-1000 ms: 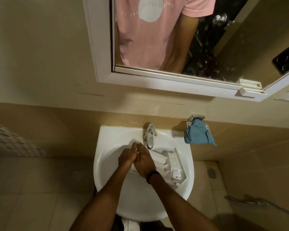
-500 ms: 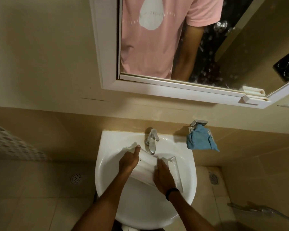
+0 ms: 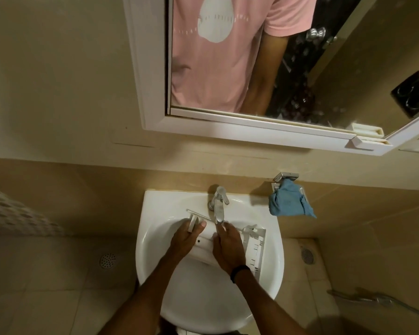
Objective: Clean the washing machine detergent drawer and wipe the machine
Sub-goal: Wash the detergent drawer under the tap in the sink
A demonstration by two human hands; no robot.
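The white detergent drawer (image 3: 255, 247) lies across the basin of the white sink (image 3: 155, 213), under the chrome tap (image 3: 219, 204). My left hand (image 3: 185, 240) grips the drawer's left end, thumb over the top beside its front panel. My right hand (image 3: 228, 246) lies on the drawer's middle, fingers stretched toward the spout. The drawer's ribbed compartments show to the right of that hand. Whether water is running cannot be made out.
A blue cloth (image 3: 288, 203) hangs on a wall holder right of the sink. Above is a white-framed mirror (image 3: 228, 68) reflecting a person in a pink shirt. Floor drains (image 3: 107, 260) sit on both sides, and a spray hose (image 3: 377, 299) lies at the lower right.
My right hand slid down the drawer half a second ago and has moved back up under the tap. The left hand shifted its hold on the left end; the drawer turned slightly.
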